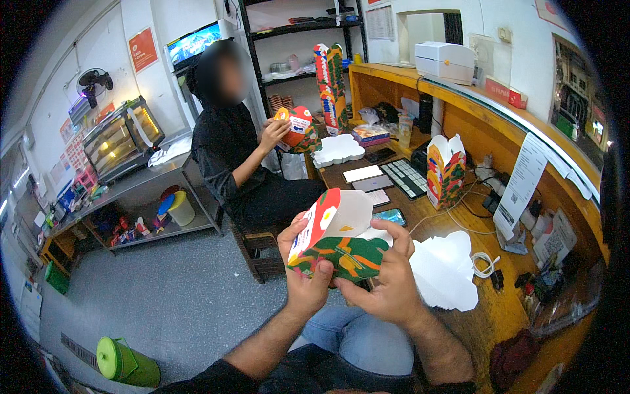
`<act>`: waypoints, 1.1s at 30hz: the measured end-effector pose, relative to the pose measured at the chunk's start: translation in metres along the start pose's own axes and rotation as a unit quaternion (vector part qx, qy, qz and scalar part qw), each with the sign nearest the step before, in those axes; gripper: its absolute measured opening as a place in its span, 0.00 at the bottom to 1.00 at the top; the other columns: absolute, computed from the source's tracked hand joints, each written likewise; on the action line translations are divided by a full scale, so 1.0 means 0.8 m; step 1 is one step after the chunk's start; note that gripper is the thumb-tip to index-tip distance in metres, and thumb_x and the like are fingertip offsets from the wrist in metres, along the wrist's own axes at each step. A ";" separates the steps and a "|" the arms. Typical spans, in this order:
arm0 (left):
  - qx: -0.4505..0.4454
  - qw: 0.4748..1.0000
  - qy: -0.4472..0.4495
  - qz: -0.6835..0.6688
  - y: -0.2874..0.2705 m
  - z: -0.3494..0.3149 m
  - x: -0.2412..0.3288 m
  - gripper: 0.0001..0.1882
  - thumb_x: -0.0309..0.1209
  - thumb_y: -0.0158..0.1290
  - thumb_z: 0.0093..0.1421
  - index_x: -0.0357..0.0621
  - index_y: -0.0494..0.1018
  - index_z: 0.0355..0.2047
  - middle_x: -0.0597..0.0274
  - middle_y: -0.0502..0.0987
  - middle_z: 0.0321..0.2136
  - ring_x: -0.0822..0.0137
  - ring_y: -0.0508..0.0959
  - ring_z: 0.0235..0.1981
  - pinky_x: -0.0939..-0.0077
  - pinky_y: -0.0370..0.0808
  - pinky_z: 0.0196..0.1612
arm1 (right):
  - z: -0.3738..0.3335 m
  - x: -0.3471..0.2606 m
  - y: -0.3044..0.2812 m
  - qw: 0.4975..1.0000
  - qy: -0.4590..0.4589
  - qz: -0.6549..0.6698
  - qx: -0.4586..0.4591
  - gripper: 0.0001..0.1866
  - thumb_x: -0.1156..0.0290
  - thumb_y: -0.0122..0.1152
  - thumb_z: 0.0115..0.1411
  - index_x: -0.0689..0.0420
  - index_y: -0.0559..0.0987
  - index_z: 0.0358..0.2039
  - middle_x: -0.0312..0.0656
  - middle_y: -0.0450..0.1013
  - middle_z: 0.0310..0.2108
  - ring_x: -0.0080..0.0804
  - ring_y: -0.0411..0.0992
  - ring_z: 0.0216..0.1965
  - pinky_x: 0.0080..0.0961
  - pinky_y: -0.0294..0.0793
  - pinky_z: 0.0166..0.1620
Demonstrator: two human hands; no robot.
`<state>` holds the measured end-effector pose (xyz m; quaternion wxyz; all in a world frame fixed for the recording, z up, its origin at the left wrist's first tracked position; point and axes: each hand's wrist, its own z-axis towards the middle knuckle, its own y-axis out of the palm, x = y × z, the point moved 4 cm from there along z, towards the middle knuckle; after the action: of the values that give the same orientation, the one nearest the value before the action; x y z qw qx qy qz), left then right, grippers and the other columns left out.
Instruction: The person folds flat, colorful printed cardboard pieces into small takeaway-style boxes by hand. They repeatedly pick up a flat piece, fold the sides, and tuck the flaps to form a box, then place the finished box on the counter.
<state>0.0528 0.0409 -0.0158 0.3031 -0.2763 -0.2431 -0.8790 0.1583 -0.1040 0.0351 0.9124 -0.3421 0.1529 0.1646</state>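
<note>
Between my two hands, above my lap, is a partly folded takeaway box [348,253], red, green and orange outside and white inside. My left hand [307,279] grips its left side, the thumb on the lower panel. On the right, my right hand [387,279] pinches the white flap and the green panel, its thumb under the box. Just beyond my right hand lies a flat white carton blank [446,269] on the wooden desk [485,322]. A standing open box [446,172] of the same print is farther back.
Across from me sits a person in black [230,151], holding a similar box [298,129]. Tall stacked boxes [331,88], white blanks [338,151], a keyboard [403,178], phones [390,217] and a coiled white cable [484,264] share the desk. A green bucket [128,361] stands on the floor.
</note>
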 end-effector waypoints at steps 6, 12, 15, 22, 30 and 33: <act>-0.012 0.999 0.007 0.041 -0.006 0.008 0.002 0.51 0.56 0.69 0.63 0.43 0.53 0.72 0.41 0.54 0.72 0.51 0.61 0.73 0.53 0.58 0.76 | 0.006 -0.005 -0.014 0.999 0.021 -0.042 -0.016 0.22 0.57 0.85 0.50 0.47 0.90 0.45 0.40 0.72 0.66 0.54 0.52 0.76 0.59 0.48 0.72; -0.027 0.998 0.024 0.044 0.001 0.009 0.005 0.54 0.59 0.71 0.59 0.44 0.54 0.71 0.38 0.52 0.72 0.49 0.60 0.74 0.52 0.57 0.76 | 0.001 0.009 -0.008 0.998 0.049 -0.007 -0.042 0.37 0.57 0.87 0.47 0.43 0.82 0.59 0.51 0.67 0.67 0.57 0.46 0.78 0.63 0.45 0.74; -0.014 0.997 0.048 0.056 -0.002 0.008 0.004 0.56 0.60 0.72 0.58 0.44 0.54 0.71 0.38 0.52 0.73 0.49 0.59 0.75 0.52 0.56 0.77 | -0.004 0.014 0.001 0.996 0.076 0.005 -0.037 0.42 0.57 0.87 0.46 0.41 0.77 0.63 0.51 0.65 0.67 0.59 0.47 0.78 0.62 0.46 0.74; -0.037 0.988 0.098 0.111 -0.010 0.012 0.005 0.58 0.59 0.75 0.55 0.45 0.53 0.71 0.38 0.51 0.73 0.48 0.59 0.75 0.51 0.58 0.76 | 0.000 0.007 0.000 0.995 0.096 0.009 -0.029 0.43 0.56 0.87 0.47 0.42 0.75 0.64 0.50 0.63 0.69 0.60 0.48 0.78 0.61 0.49 0.75; -0.015 0.995 0.074 0.065 -0.002 0.008 -0.002 0.62 0.71 0.68 0.54 0.46 0.51 0.73 0.40 0.53 0.73 0.47 0.59 0.76 0.49 0.57 0.78 | -0.002 0.012 0.000 0.992 0.112 0.057 0.008 0.31 0.54 0.86 0.50 0.44 0.84 0.54 0.42 0.64 0.70 0.59 0.48 0.78 0.62 0.48 0.74; 0.008 0.988 0.043 -0.151 -0.004 0.010 -0.013 0.66 0.82 0.54 0.54 0.47 0.47 0.77 0.45 0.56 0.74 0.51 0.59 0.77 0.49 0.57 0.78 | 0.006 -0.013 -0.006 0.999 0.049 -0.006 0.022 0.19 0.54 0.85 0.51 0.47 0.90 0.40 0.39 0.67 0.68 0.58 0.51 0.76 0.62 0.52 0.72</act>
<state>0.0599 0.0518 -0.0175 0.1791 -0.1963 -0.2757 -0.9238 0.1519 -0.1059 0.0450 0.9119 -0.3306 0.1995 0.1390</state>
